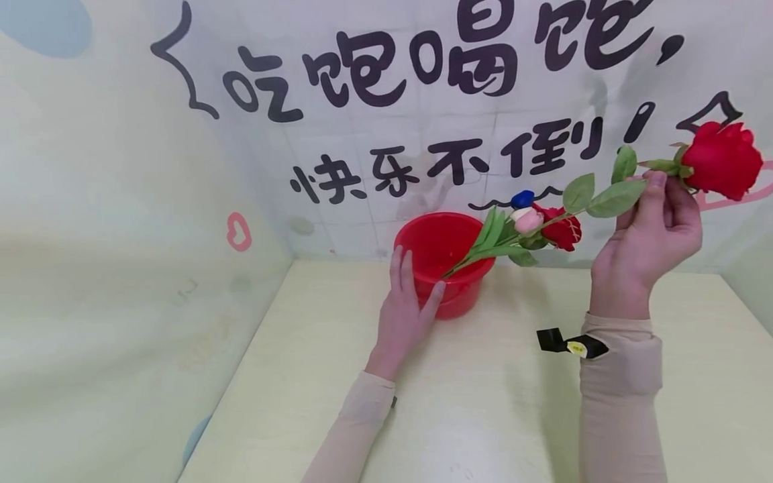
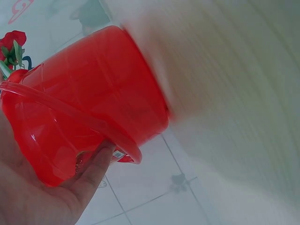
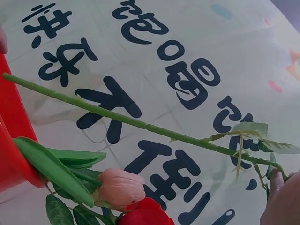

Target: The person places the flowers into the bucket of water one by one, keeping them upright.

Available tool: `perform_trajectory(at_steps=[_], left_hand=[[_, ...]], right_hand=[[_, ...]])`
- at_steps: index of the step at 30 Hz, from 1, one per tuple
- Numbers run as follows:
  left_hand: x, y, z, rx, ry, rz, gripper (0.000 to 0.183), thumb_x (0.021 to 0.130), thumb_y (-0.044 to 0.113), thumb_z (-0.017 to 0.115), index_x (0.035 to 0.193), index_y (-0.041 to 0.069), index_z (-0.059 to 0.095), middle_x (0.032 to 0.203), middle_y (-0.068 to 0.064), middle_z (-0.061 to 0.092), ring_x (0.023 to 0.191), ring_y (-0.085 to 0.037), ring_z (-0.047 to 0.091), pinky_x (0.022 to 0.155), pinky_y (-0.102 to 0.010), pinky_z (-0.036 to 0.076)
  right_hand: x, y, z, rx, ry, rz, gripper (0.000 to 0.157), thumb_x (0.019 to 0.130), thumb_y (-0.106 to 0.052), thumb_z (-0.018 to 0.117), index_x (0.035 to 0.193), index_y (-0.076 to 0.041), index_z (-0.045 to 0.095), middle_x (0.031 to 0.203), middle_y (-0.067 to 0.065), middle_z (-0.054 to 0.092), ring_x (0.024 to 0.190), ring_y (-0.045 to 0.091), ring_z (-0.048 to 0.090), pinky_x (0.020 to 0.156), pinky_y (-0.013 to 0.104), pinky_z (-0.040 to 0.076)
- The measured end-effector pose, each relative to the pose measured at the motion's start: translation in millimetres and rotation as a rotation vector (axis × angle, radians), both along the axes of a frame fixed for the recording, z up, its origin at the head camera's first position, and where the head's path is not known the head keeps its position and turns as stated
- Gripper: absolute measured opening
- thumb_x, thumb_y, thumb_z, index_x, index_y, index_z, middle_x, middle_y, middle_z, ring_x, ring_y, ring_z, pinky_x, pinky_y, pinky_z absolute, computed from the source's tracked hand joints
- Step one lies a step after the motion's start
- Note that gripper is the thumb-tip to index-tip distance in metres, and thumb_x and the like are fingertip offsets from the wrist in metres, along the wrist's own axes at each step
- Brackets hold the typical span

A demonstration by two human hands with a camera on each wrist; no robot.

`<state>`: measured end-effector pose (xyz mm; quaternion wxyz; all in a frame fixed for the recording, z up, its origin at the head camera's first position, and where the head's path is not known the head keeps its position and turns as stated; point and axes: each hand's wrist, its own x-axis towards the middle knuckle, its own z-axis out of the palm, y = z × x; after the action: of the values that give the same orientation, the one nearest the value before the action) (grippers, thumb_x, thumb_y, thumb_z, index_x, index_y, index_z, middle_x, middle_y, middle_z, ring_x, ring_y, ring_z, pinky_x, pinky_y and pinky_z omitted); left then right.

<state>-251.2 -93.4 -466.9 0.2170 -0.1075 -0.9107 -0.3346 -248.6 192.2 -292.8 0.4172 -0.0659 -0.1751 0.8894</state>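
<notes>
In the head view my left hand (image 1: 406, 312) rests on the near left side of a red bucket (image 1: 459, 305), fingers spread along the outer wall. The bucket's handle (image 2: 61, 108) hangs against that wall in the left wrist view. My right hand (image 1: 646, 231) pinches a red artificial rose (image 1: 721, 161) by its stem, just below the bloom. Its long green stem (image 3: 126, 121) slants toward the bucket, the cut end at the rim. A pink tulip (image 1: 527, 220), a blue flower (image 1: 522, 198) and another red rose (image 1: 561, 228) lean out of the bucket's right side.
The bucket stands at the back of a pale table (image 1: 471, 402), close to a white wall sheet (image 1: 362, 221) with large black writing. A pale sheet (image 1: 121, 302) hangs along the left side. A black strap (image 1: 574, 343) sits at my right wrist.
</notes>
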Motion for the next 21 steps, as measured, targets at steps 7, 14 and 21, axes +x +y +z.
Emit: perform_trajectory(at_steps=[7,14,21], left_hand=[[-0.6,-1.6,-0.6,0.000,0.004,0.006,0.100,0.095,0.052,0.073,0.169,0.017,0.016,0.174,0.000,0.017,0.119,-0.025,0.065,0.091,-0.041,0.062],[0.7,0.3,-6.7,-0.009,-0.015,0.001,0.099,0.096,0.054,0.071,0.169,0.017,0.016,0.174,0.001,0.016,0.117,-0.024,0.066,0.090,-0.040,0.062],[2.2,-0.1,-0.8,0.008,-0.009,0.007,0.099,0.096,0.052,0.073,0.169,0.019,0.015,0.174,-0.002,0.018,0.117,-0.025,0.066,0.090,-0.041,0.062]], right_hand=[[-6.4,-6.5,-10.3,0.053,-0.079,-0.011,0.032,0.087,0.000,0.084,0.118,0.004,0.073,0.113,0.019,0.070,0.104,0.030,0.075,0.093,0.036,0.060],[-15.0,-13.6,-36.0,0.153,-0.162,0.003,0.035,0.084,-0.008,0.089,0.115,0.000,0.077,0.112,0.017,0.071,0.104,0.027,0.074,0.095,0.034,0.059],[-23.0,-28.0,-55.5,0.272,-0.255,0.025,0.037,0.084,-0.016,0.090,0.117,-0.004,0.078,0.112,0.014,0.073,0.098,0.021,0.071,0.089,0.027,0.061]])
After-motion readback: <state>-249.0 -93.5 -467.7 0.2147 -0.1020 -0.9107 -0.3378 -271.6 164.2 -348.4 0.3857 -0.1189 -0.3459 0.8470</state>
